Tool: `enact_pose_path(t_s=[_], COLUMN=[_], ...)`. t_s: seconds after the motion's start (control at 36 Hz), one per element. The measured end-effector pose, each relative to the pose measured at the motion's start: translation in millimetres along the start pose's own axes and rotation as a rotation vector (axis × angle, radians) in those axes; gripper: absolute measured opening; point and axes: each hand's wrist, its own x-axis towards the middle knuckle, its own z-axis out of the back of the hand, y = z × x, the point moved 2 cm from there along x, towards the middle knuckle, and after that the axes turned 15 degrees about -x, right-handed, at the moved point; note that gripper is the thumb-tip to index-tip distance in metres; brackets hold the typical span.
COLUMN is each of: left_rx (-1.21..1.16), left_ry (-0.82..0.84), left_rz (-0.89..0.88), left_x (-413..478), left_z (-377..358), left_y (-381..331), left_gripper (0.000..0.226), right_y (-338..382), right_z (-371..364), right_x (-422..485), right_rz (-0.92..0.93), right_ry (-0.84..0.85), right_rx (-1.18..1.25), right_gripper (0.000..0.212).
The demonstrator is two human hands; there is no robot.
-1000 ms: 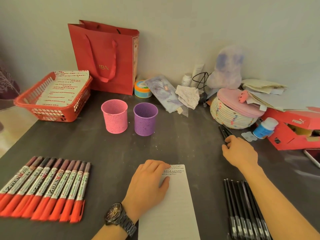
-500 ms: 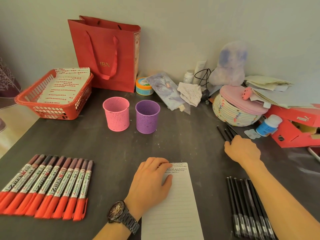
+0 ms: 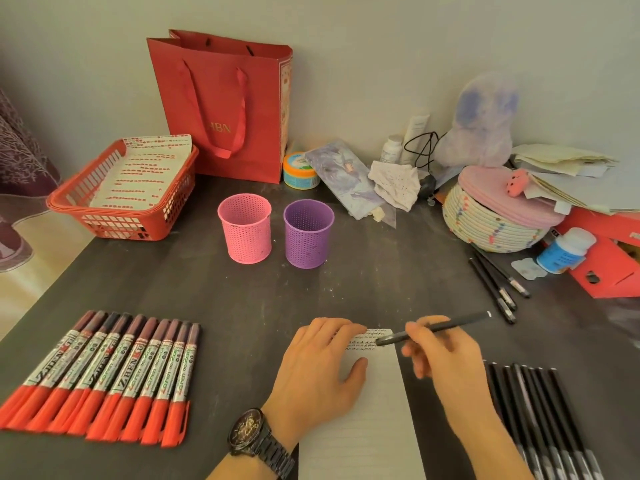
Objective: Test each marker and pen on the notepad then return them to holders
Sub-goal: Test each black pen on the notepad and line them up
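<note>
My left hand (image 3: pixel 320 370) lies flat on the white lined notepad (image 3: pixel 374 410), pressing its left side down. Over the pad's top right corner, my right hand (image 3: pixel 440 362) grips a black pen (image 3: pixel 433 330), its tip near a few rows of small scribbles. Several red-capped markers (image 3: pixel 104 379) lie in a row at the near left. A row of black pens (image 3: pixel 540 420) lies at the near right. Three more black pens (image 3: pixel 495 282) lie farther back on the right. A pink mesh holder (image 3: pixel 244 228) and a purple mesh holder (image 3: pixel 308 233) stand side by side behind the pad.
A red plastic basket (image 3: pixel 121 199) with marked sheets sits at the far left, a red paper bag (image 3: pixel 225 105) behind it. A woven lidded basket (image 3: pixel 491 216), a blue-labelled bottle (image 3: pixel 564 251), a red cardboard box (image 3: pixel 609 258) and papers crowd the far right.
My right hand came back from the loose pens at the far right to the notepad, now holding one black pen. My left hand stayed on the pad.
</note>
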Motion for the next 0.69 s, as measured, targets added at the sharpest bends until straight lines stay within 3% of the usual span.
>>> enact_pose_path(t_s=[0.22,0.47,0.69], left_rx=[0.011,0.077,0.071], left_ry=[0.016,0.030,-0.004], left_rz=[-0.082,-0.177,-0.193], left_x=[0.2,1.3,0.8], left_z=[-0.9,-1.4,-4.8], left_y=[-5.8,-6.1,-10.9], left_gripper=[0.041,0.030,0.041], right_y=[-11.3,-17.9,-15.2], right_z=[-20.3,-17.0,-17.6], right_x=[-26.3,-27.5,-29.6], right_rz=[0.119,0.183,0.259], right_ry=[-0.021,-0.006,0.060], right_rx=[0.024,0.070,-0.062], right_gripper=[0.006,0.018,0.018])
